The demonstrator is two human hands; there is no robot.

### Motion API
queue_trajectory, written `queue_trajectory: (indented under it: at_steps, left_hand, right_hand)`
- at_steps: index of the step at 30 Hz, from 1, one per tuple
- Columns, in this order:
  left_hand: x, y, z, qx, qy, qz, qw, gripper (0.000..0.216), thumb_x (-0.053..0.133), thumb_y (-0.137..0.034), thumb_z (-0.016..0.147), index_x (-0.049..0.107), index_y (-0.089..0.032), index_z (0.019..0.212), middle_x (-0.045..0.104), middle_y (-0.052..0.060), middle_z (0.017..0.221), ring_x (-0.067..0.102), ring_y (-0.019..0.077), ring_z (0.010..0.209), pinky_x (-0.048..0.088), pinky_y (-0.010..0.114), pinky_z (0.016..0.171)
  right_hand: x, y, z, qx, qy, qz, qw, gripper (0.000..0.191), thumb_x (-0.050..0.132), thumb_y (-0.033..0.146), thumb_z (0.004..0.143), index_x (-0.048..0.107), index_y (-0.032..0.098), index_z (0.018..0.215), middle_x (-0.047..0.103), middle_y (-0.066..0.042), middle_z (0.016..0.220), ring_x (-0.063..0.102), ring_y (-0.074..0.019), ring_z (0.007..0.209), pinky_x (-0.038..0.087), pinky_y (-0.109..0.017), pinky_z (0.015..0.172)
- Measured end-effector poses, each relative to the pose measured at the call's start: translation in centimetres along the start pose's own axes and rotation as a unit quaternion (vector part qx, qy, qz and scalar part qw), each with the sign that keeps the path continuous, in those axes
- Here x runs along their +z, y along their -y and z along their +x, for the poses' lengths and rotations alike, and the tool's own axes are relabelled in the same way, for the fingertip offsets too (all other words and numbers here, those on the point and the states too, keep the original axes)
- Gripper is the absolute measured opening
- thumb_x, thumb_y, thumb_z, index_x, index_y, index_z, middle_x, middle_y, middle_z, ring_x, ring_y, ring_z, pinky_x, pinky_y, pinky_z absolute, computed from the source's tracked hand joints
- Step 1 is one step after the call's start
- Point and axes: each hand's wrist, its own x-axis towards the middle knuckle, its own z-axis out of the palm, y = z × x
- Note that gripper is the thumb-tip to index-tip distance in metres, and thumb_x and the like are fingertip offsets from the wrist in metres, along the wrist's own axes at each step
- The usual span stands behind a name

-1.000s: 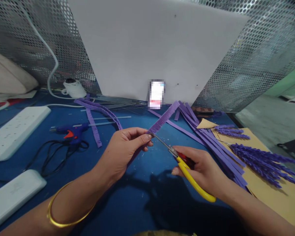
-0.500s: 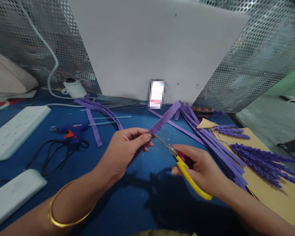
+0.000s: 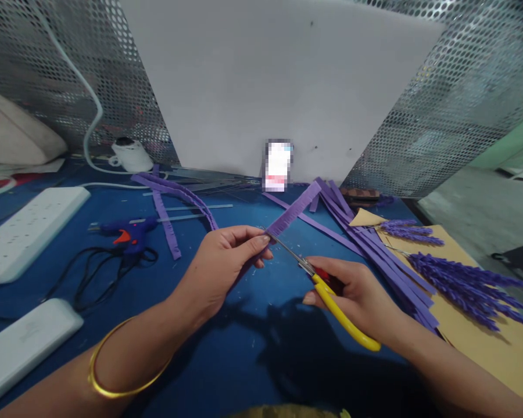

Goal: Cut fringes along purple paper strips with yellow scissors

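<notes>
My left hand (image 3: 233, 255) pinches a purple paper strip (image 3: 294, 209) between thumb and fingers. Small slits run along the lower edge of this strip, and its far end reaches up to the right. In my right hand (image 3: 353, 290) is a pair of scissors (image 3: 340, 310) with yellow handles. The blade tips meet the strip's edge right beside my left thumb; whether the blades are parted is hard to see. A fringed purple length (image 3: 178, 194) trails over the table behind my left hand. More purple strips (image 3: 387, 261) lie in a bundle to the right.
A blue glue gun (image 3: 131, 232) with its black cord lies on the left, near white power strips (image 3: 30, 232). Purple lavender-like flower stems (image 3: 466, 284) rest on brown paper (image 3: 505, 354) at right. A blurred phone (image 3: 279, 165) leans against the white board (image 3: 283, 81).
The scissors and my right hand have shifted very slightly right and down along the strip's edge. My left hand keeps its pinch in nearly the same place.
</notes>
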Motion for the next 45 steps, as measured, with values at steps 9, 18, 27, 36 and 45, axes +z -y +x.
queue_trajectory:
  at_steps: [9,18,27,36,45]
  left_hand:
    - [0.01,0.17,-0.07,0.007,0.001,0.015,1.0,0.013,0.073,-0.028,0.08,0.073,-0.017,0.072,0.068,0.0,0.065,0.055,0.0094,0.059,0.042,0.02,0.059]
    - [-0.07,0.23,-0.07,0.008,0.024,0.016,1.0,0.015,0.071,-0.026,0.08,0.07,-0.017,0.068,0.065,-0.001,0.062,0.053,0.0101,0.059,0.041,0.021,0.06]
    - [-0.25,0.3,0.05,-0.017,0.035,-0.01,0.999,0.012,0.075,-0.027,0.078,0.074,-0.017,0.073,0.069,0.0,0.066,0.054,0.0087,0.06,0.041,0.019,0.059]
    - [-0.22,0.16,0.03,-0.008,0.013,-0.003,1.0,0.01,0.081,-0.026,0.072,0.077,-0.017,0.073,0.071,0.001,0.064,0.056,0.0084,0.059,0.043,0.018,0.058]
    - [-0.21,0.02,0.03,0.003,-0.006,-0.016,1.0,0.009,0.082,-0.026,0.072,0.078,-0.019,0.076,0.07,0.0,0.065,0.056,0.0081,0.058,0.044,0.018,0.058]
  right_hand:
    - [0.17,-0.38,0.0,0.017,0.018,0.031,0.999,0.03,0.071,0.042,0.087,0.068,0.017,0.104,0.046,0.003,0.073,0.036,-0.013,0.065,0.035,-0.023,0.057]
    - [0.2,-0.04,-0.09,0.02,0.023,0.02,0.999,0.028,0.071,0.041,0.088,0.069,0.016,0.101,0.04,0.004,0.07,0.032,-0.0126,0.064,0.032,-0.023,0.056]
    - [0.05,-0.42,0.15,0.044,0.042,0.103,0.993,0.023,0.072,0.037,0.085,0.065,0.016,0.083,0.042,0.003,0.074,0.033,-0.0116,0.064,0.032,-0.024,0.056]
    - [0.16,-0.48,0.06,0.021,-0.013,0.027,0.999,0.036,0.078,0.04,0.081,0.07,0.02,0.11,0.052,0.001,0.076,0.042,-0.0139,0.065,0.038,-0.024,0.057]
    - [0.26,-0.47,-0.04,-0.018,-0.047,-0.054,0.997,0.042,0.078,0.043,0.08,0.07,0.022,0.116,0.063,-0.003,0.084,0.051,-0.0161,0.065,0.044,-0.026,0.058]
